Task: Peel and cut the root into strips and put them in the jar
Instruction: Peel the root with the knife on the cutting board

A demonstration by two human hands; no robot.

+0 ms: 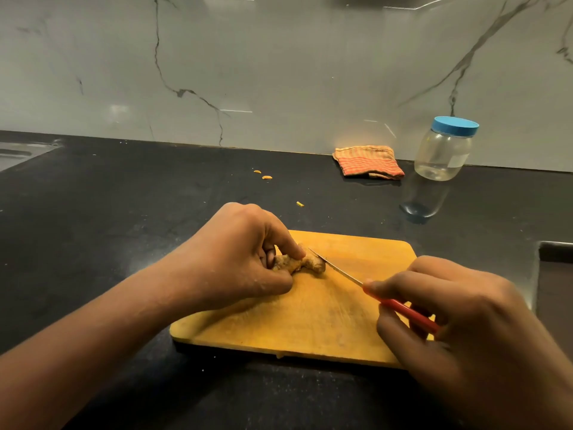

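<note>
A knobbly brown-yellow root (310, 263) lies on the yellow wooden cutting board (310, 321), near its far left corner. My left hand (235, 256) pinches the root's left end with thumb and fingers. My right hand (459, 330) grips the red handle of a small knife (341, 272). The thin blade points up and left, and its tip touches the root's right end. A clear plastic jar (443, 150) with a blue lid screwed on stands at the back right of the counter, apart from both hands.
The black counter (124, 212) runs to a marble backsplash. A folded orange striped cloth (369, 161) lies left of the jar. A few small yellow peel scraps (266, 177) lie beyond the board. A sink edge (18, 153) shows far left, a recessed edge (555, 252) far right.
</note>
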